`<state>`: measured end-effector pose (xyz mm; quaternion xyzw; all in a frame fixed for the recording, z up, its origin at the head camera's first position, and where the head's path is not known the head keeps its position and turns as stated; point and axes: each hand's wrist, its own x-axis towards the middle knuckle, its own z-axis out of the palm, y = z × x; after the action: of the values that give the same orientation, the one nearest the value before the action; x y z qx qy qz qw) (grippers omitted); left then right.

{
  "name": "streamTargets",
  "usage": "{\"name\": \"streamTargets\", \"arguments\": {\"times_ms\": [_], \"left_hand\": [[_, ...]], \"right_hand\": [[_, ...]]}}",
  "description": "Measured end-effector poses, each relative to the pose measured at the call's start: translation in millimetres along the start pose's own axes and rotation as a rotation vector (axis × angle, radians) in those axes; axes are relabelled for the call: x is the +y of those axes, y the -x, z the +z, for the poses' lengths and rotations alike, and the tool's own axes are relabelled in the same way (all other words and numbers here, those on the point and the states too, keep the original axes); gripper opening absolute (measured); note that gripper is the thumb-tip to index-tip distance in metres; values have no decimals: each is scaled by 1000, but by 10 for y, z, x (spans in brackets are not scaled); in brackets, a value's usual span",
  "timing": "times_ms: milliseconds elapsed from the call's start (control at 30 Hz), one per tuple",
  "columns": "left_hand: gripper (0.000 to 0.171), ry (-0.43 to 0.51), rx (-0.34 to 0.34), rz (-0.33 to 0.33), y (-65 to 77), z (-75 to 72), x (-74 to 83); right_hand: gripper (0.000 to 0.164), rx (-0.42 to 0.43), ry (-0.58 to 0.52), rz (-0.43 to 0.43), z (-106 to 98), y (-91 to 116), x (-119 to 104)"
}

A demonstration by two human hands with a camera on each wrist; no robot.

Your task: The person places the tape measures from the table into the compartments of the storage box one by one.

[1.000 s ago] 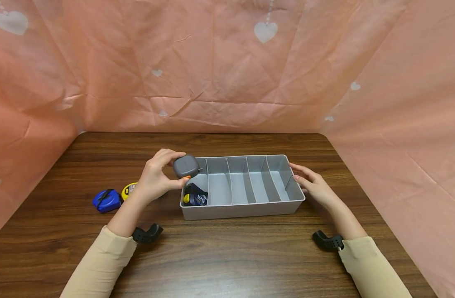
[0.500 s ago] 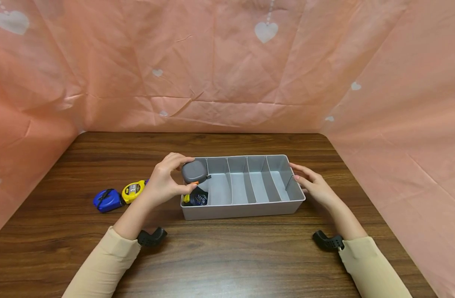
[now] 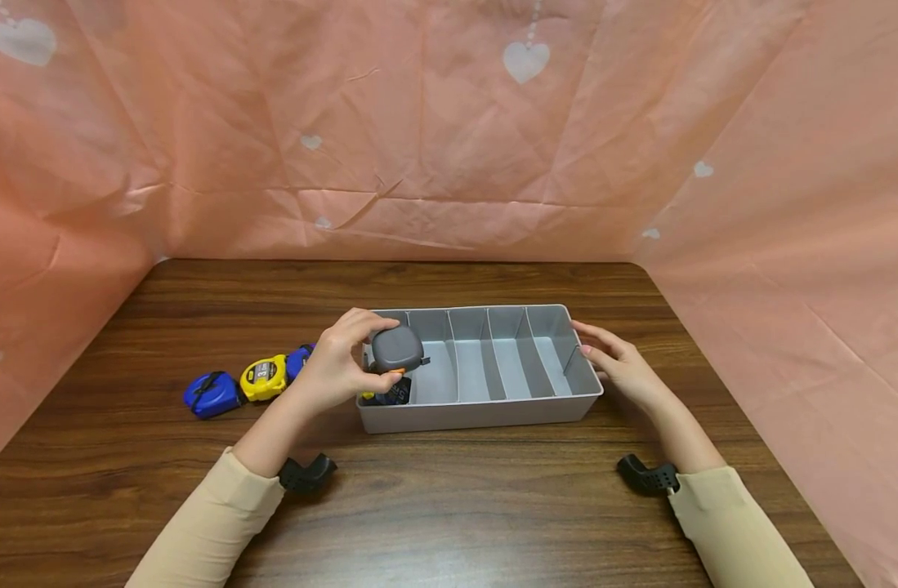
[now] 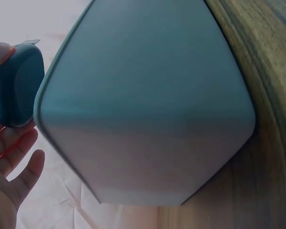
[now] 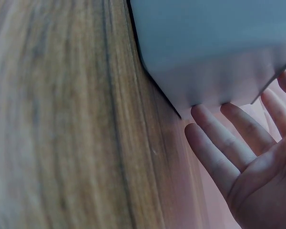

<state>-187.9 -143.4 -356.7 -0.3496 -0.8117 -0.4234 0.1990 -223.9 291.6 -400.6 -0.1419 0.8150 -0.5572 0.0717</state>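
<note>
My left hand pinches a dark grey tape measure between thumb and fingers, over the left end of a grey divided box. An orange part shows by the thumb, and a small hook sticks out on the right. In the left wrist view the tape measure is up beside the box's rim. Below it, a black and yellow tape measure lies in the leftmost compartment, partly hidden. My right hand touches the box's right end with extended fingers, as the right wrist view also shows on the end wall.
Left of the box, a blue tape measure, a yellow one and another blue one, partly behind my left hand, sit in a row on the wooden table. Pink cloth surrounds the table.
My left hand has moved right and slightly down with the grey tape measure, uncovering more of the yellow and second blue ones. My right hand and the box have hardly moved.
</note>
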Motion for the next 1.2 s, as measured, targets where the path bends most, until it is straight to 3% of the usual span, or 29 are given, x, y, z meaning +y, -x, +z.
{"name": "streamTargets", "arguments": {"times_ms": [1200], "left_hand": [[59,-89,-86,108,29,306,2]], "right_hand": [[53,0,-16,18,11,21,-52]]}}
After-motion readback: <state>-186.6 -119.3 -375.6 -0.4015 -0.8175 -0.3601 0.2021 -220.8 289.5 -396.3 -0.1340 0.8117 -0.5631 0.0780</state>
